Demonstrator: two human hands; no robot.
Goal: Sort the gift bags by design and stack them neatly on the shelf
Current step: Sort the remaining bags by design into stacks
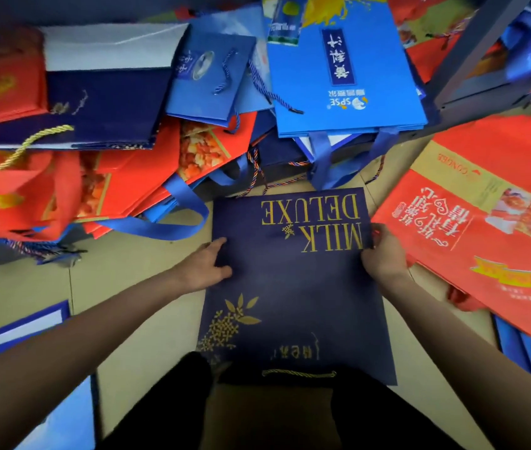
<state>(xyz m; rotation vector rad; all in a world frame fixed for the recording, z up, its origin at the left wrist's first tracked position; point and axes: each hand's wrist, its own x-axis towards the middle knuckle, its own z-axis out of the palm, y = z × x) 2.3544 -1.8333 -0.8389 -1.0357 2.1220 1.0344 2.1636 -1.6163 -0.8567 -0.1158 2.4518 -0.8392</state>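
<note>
Two hands hold one flat navy gift bag (293,287) over the tan tiled floor (134,274), in the near middle of the scene. The bag bears gold letters reading MILK DELUXE, upside down from the wearer's side, with a gold sprig of leaves toward its near left corner and a gold rope handle (299,373) at its near edge. The left hand (207,266) grasps the bag's left edge, thumb lying on the printed face and the fingers hidden beneath. The right hand (384,253) grasps the right edge beside the word MILK, fingers curled over the rim.

Far and left lies a loose heap of bags: red bags with a food print (147,177) with blue ribbon handles, and above them a dark navy bag (105,108) with a gold cord handle lying across its near left corner. At the far middle a stack of bright blue bags (348,92) with white SPSE lettering lies flat, its blue ribbon handles hanging toward the held bag. To the right a pile of red bags with gold bands (485,222) lies spread on the floor, touching or just beside the right hand; which, I cannot tell. At the far right stands a dark metal shelf frame (472,60) with more bags behind it. A blue-and-white bag (14,329) lies at the near left.
</note>
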